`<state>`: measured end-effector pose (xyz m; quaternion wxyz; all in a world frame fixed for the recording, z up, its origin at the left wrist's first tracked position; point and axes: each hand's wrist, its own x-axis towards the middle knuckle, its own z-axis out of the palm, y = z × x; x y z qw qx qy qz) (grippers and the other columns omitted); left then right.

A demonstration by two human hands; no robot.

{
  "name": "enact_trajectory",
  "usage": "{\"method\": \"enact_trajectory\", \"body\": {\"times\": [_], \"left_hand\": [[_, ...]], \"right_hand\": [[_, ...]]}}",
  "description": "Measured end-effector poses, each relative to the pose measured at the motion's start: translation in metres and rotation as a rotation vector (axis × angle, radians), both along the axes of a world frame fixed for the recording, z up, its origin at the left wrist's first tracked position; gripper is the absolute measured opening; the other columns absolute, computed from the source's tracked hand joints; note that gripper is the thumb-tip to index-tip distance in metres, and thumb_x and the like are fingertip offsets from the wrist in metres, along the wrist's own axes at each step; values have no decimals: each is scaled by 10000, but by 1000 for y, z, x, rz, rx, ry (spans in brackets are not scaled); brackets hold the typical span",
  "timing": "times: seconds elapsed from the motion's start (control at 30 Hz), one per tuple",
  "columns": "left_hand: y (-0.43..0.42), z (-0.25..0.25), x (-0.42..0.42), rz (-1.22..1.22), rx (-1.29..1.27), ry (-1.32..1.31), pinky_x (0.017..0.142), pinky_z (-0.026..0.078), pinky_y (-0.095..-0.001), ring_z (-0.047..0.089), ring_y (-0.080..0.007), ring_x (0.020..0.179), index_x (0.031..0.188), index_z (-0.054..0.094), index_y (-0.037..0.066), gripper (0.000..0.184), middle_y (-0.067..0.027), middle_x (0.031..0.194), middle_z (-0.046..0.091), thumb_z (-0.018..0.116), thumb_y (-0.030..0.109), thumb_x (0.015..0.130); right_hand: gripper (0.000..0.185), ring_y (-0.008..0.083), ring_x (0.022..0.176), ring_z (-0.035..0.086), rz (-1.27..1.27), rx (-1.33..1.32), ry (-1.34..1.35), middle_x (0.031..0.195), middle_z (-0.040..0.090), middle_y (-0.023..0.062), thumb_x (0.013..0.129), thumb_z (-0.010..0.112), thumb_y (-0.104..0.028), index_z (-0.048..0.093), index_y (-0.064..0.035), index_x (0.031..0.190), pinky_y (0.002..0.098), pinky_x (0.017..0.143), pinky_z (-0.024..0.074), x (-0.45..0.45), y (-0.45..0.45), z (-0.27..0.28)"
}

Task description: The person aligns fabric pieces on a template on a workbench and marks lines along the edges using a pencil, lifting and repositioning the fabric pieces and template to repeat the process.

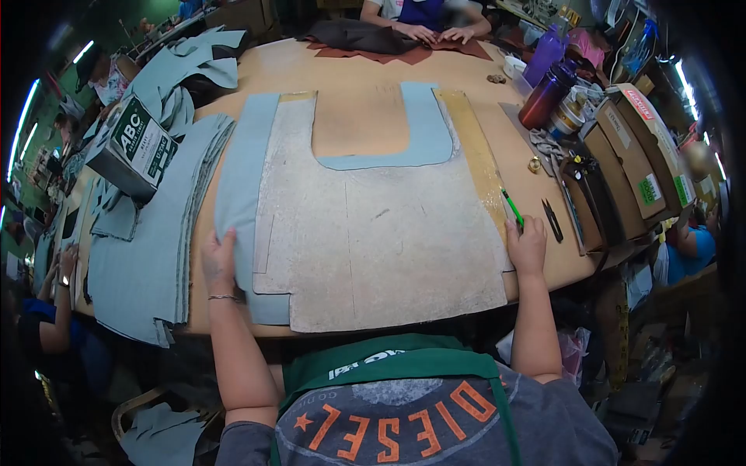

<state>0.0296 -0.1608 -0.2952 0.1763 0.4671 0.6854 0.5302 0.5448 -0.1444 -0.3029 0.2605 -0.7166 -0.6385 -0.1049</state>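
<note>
A worn, off-white pattern board with a U-shaped cutout and yellow-taped edges lies flat on a light blue fabric piece. The fabric shows past the board's left side and inside the cutout. At the fabric's left edge, my left hand is closed on it, thumb on top; the other fingers are mostly hidden. My right hand rests by the board's right edge, its fingers wrapped round a green pen that points up and left over the yellow tape.
Stacked blue fabric lies left, with an ABC tin on it. At right are black tweezers, a dark red tumbler and cardboard boxes. Across the table, a person's hands handle brown pieces.
</note>
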Motion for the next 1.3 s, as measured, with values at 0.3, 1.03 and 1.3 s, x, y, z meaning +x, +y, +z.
{"method": "enact_trajectory", "body": {"times": [0.3,1.03,1.3], "left_hand": [[-26,-3,-46,179,-222,418,692,421,-390,542,-367,751,922,517,-59,351,-239,785,564,553,257,774],[-26,-12,-32,231,-154,566,614,389,-444,483,-419,711,721,431,-28,279,-242,730,499,538,219,791],[-26,-10,-32,249,-166,609,621,391,-443,488,-418,716,726,432,-29,261,-239,737,502,538,201,790]], "right_hand": [[284,346,812,465,-34,-32,-1,828,483,176,771,587,-255,536,8,864,416,732,386,-3,-1,2],[286,353,807,461,-37,-46,-9,827,473,182,781,575,-239,515,23,877,426,730,379,-5,0,4],[284,359,761,492,-39,-70,56,796,491,178,781,578,-256,493,8,842,432,692,395,-2,10,5]]}}
